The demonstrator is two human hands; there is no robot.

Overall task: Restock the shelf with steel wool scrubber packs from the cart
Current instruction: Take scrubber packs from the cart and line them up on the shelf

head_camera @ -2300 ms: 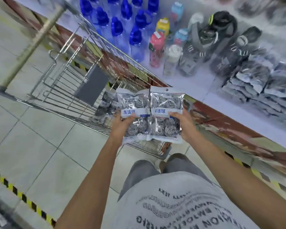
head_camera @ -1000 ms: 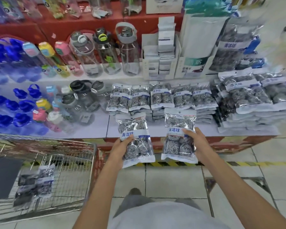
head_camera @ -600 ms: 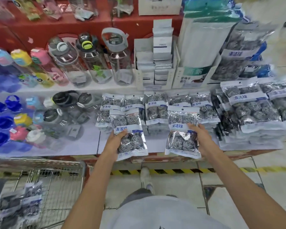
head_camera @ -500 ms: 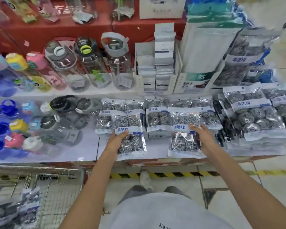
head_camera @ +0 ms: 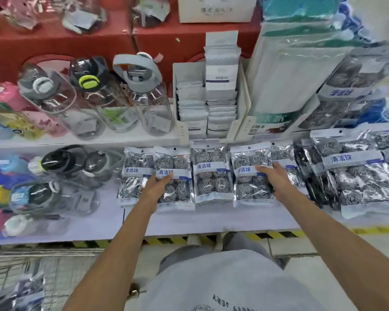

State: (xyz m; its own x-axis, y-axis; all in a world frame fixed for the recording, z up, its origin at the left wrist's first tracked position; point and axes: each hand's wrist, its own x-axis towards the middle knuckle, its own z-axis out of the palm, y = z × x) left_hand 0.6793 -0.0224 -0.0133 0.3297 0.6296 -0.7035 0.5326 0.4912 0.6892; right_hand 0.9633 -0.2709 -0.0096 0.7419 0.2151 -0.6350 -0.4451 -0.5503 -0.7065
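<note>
The left hand [head_camera: 160, 187] grips one scrubber pack [head_camera: 175, 178] and the right hand [head_camera: 276, 179] grips another pack [head_camera: 249, 176], both laid onto the row along the shelf's [head_camera: 211, 218] front edge. Neither is released yet. More packs [head_camera: 29, 290] wait in the cart [head_camera: 14, 261] (bottom left), so restocking looks only partly done.
</note>
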